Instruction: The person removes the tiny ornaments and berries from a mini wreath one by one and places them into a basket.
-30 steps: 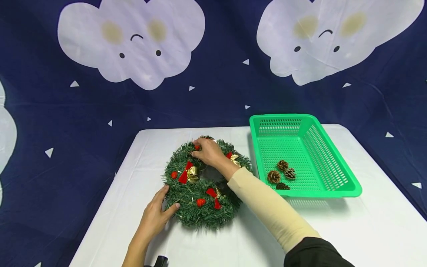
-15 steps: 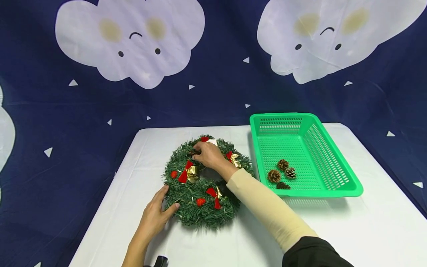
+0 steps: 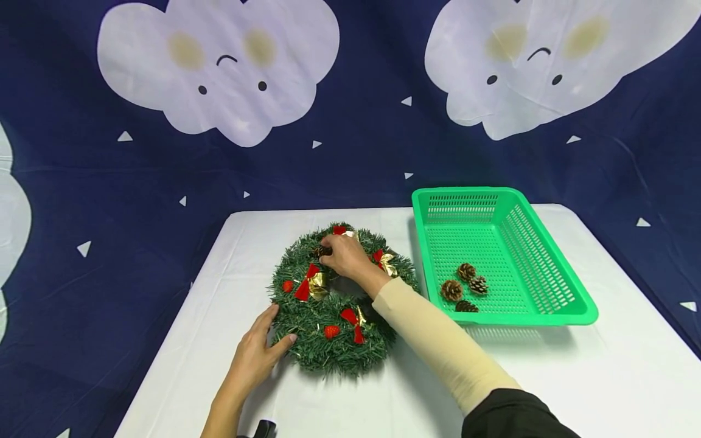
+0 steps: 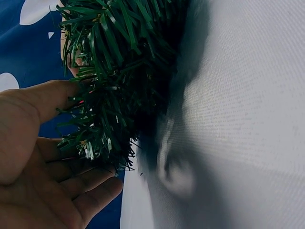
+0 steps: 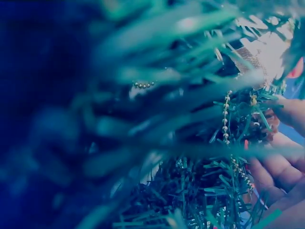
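Observation:
A green Christmas wreath [image 3: 323, 359] lies on the white table, dressed with red bows, gold bells and red berries. At its far-left part my right hand [image 3: 346, 254] pinches a brown pine cone [image 3: 321, 251] against the greenery; the fingers hide much of it. In the right wrist view the pine cone [image 5: 267, 125] shows between thumb and fingers, with a gold bead string [image 5: 226, 117] close by. My left hand [image 3: 254, 353] holds the wreath's near-left edge. In the left wrist view, thumb and fingers of that hand [image 4: 52, 157] lie either side of the green tufts [image 4: 109, 95].
To the right of the wreath stands a green plastic basket [image 3: 547, 317] with several pine cones [image 3: 451, 290] in its near-left corner. A dark blue cloth with clouds [image 3: 219, 73] hangs behind the table [image 3: 219, 274]. A small black object [image 3: 265, 428] shows at the bottom edge.
My right hand has shifted slightly down and right, so a red bow at the wreath's far side and the pine cone now show. The left hand has stayed in place.

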Motion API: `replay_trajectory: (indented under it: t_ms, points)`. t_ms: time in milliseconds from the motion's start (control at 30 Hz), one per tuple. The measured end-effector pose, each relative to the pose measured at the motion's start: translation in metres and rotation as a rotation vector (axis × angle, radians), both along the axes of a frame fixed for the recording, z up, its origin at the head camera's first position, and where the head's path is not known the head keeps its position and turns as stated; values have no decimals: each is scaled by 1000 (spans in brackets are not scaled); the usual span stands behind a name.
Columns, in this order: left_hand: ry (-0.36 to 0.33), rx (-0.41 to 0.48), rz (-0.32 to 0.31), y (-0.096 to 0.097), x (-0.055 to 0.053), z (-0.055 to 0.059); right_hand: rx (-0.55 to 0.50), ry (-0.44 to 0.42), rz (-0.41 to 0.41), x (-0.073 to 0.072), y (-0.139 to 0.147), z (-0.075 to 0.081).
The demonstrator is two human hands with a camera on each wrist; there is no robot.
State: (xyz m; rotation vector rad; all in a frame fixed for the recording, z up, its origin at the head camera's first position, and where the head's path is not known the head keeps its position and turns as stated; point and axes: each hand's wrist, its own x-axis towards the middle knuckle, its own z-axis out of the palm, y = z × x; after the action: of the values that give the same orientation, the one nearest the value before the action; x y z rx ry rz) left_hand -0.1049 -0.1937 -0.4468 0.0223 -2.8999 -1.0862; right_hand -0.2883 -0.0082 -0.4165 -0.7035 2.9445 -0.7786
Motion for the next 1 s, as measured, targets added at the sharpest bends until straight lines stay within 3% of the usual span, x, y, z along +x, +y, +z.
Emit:
replay_trajectory:
  t_ms: [1000]
  points:
    - [6, 5, -5, 0, -1, 1, 73, 88, 7, 0, -3, -4]
